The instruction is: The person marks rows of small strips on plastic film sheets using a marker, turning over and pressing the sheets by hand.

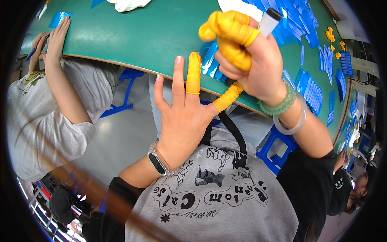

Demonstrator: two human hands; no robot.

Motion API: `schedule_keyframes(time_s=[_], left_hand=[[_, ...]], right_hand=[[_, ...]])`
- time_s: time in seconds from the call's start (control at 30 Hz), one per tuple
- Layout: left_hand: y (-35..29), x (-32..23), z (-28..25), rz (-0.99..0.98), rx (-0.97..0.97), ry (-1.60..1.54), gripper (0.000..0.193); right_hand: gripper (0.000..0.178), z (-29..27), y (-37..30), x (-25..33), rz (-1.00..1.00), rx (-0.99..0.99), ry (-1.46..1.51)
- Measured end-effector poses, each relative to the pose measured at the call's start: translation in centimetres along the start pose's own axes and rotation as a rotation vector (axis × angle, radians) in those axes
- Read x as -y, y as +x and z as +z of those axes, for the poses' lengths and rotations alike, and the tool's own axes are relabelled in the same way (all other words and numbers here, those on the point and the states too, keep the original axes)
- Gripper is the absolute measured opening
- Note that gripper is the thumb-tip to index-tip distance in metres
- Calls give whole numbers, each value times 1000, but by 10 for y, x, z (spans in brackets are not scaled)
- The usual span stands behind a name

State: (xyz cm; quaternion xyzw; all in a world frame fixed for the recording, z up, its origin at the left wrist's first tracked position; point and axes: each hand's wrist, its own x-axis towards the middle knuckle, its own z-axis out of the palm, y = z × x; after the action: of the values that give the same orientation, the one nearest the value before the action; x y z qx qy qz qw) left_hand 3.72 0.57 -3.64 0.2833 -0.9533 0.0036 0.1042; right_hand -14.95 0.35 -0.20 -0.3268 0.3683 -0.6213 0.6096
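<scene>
My left hand (pixel 180 117) is held in front of my body with its fingers stretched apart and nothing in it. Yellow finger cots cover its index finger (pixel 193 74) and thumb (pixel 226 97). Over the table edge, my right hand (pixel 262 66) is curled, with yellow finger cots (pixel 234 34) on several fingers. A thick white marker (pixel 268 24) with a black end sticks up out of this hand. Its lower part is hidden by the hand. Strips of shiny blue film (pixel 209 60) lie on the table just behind the right hand.
A green table (pixel 141 36) spans the far side. Many blue strips (pixel 308 24) and loose yellow finger cots (pixel 330 34) lie at its right. At left a person's hand (pixel 58 38) rests on the table, another holds a blue pen (pixel 30 54). Blue stools (pixel 278 149) stand below.
</scene>
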Motion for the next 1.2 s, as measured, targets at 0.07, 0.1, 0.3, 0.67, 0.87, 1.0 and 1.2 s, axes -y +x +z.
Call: schedule_keyframes(time_s=[0.07,0.1,0.3,0.67,0.87,1.0,1.2], left_hand=[[-2,-3,0,5,-9,-6,57],[0,-3,-1,6,9,-21,58],[-2,2,-2,23,-19,-60,65],[-9,2,2,-3,-22,4,73],[-9,-2,-4,-34,-18,-81,71],[-10,-4,-1,-31,-7,-46,65],[-13,-5,2,-23,-15,-29,61]], right_hand=[[37,-22,14,4,-154,-243,-53],[36,-19,8,3,-143,-249,-114],[30,-26,12,13,-62,-222,63],[30,-5,1,16,-78,-329,88],[29,-20,-1,20,-30,-393,99],[29,-26,-5,26,-57,-397,126],[33,-7,4,-12,-81,-385,31]])
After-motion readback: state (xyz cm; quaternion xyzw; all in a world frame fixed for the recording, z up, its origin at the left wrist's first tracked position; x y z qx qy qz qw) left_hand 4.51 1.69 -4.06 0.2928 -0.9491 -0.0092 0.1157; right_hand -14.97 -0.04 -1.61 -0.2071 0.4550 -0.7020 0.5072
